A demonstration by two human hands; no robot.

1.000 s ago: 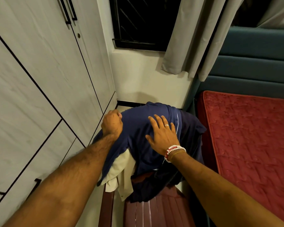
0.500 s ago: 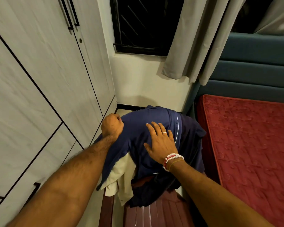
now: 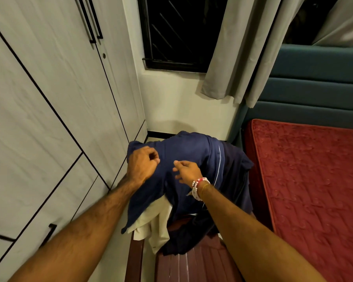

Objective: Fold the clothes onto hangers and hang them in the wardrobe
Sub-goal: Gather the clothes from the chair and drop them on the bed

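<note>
We see a navy garment (image 3: 192,151) draped over the back of a maroon chair (image 3: 192,265). The chair stands between the shut wardrobe (image 3: 49,98) on the left and a red mattress (image 3: 314,180) on the right. Cloth hides the chair back completely, and only part of the seat shows, cut off by the bottom edge.

A cream garment (image 3: 155,218) hangs out from under the navy one, most of it covered. A darker cloth (image 3: 236,176) lies beneath at the right. We cannot make out what kind of clothes these are.

Our left hand (image 3: 143,163) is curled into a fist at the navy garment's upper left corner; we cannot tell whether any cloth is caught inside it. Our right hand (image 3: 186,171), with beads (image 3: 197,186) at the wrist, is over the middle of the garment. Its fingers are loose and half bent, gripping nothing we can see. The two hands are near each other, not touching.
</note>
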